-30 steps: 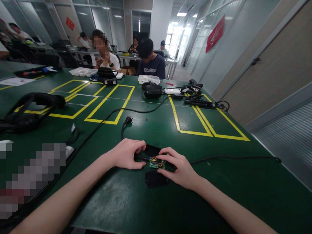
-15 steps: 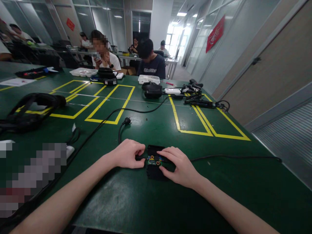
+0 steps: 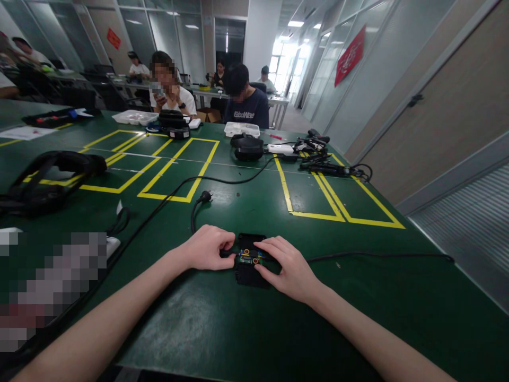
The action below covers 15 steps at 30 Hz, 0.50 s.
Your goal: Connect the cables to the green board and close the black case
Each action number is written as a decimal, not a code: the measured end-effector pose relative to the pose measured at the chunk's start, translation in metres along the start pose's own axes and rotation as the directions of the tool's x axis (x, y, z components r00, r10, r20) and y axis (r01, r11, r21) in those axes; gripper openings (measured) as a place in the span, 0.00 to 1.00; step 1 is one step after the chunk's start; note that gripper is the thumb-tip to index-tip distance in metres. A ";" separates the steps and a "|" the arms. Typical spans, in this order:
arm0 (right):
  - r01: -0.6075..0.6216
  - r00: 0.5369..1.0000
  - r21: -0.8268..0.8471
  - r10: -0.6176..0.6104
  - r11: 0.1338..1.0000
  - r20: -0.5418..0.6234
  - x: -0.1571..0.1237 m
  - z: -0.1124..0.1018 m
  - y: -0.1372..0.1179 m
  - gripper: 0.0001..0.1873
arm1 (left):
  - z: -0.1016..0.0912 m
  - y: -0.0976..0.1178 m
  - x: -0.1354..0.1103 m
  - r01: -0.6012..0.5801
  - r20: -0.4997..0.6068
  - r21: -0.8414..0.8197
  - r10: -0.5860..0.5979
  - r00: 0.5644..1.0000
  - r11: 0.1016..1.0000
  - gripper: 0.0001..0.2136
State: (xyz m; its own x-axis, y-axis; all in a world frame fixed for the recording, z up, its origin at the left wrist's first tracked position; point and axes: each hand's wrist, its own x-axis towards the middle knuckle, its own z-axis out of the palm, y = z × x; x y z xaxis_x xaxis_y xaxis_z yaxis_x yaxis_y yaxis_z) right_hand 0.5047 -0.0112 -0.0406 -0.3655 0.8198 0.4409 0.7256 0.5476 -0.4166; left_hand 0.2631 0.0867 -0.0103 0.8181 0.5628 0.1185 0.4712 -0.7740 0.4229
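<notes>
A small green circuit board [image 3: 245, 260] with copper coils sits over an opened black plastic case [image 3: 250, 279], whose two halves lie in front of and behind it. At the board's left end, my left hand [image 3: 209, 247] is closed, pinching the black cable [image 3: 227, 254] that runs into it. My right hand [image 3: 292, 271] curves over the board's right end, thumb and fingers gripping it by its edges. Another black cable [image 3: 358, 254] leads off to the right from under that hand. Beyond my left hand lies a two-pin power plug [image 3: 204, 197].
A long cable [image 3: 175, 188] crosses the green table. A black headset [image 3: 51, 175] lies at left, another black device [image 3: 246, 147] and bundled cables [image 3: 318, 159] at the far side. Yellow tape marks rectangles. Two people sit opposite, behind clear plastic boxes [image 3: 242, 129].
The board and case have shifted slightly forward, away from me, with both hands keeping their grip. The view has moved a little.
</notes>
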 end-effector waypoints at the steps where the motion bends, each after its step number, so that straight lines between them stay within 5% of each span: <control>1: -0.001 1.000 0.003 0.001 1.000 -0.007 0.000 0.000 0.000 0.19 | 0.001 -0.001 0.000 -0.003 -0.008 0.000 0.003 1.000 1.000 0.09; 9: -0.031 0.999 -0.005 0.030 1.000 -0.025 0.001 0.002 0.002 0.17 | 0.004 -0.005 0.002 0.008 -0.017 0.024 -0.007 1.000 1.000 0.09; 15: 0.034 0.999 -0.021 -0.034 0.999 0.007 -0.004 -0.006 0.002 0.33 | 0.003 -0.006 0.002 0.010 -0.024 0.032 -0.009 1.000 0.999 0.10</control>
State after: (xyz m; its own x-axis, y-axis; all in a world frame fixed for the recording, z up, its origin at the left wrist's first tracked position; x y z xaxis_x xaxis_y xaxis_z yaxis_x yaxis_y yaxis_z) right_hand 0.5113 -0.0149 -0.0383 -0.3938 0.8019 0.4494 0.7251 0.5714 -0.3843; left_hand 0.2626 0.0917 -0.0150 0.8054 0.5769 0.1363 0.4898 -0.7771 0.3952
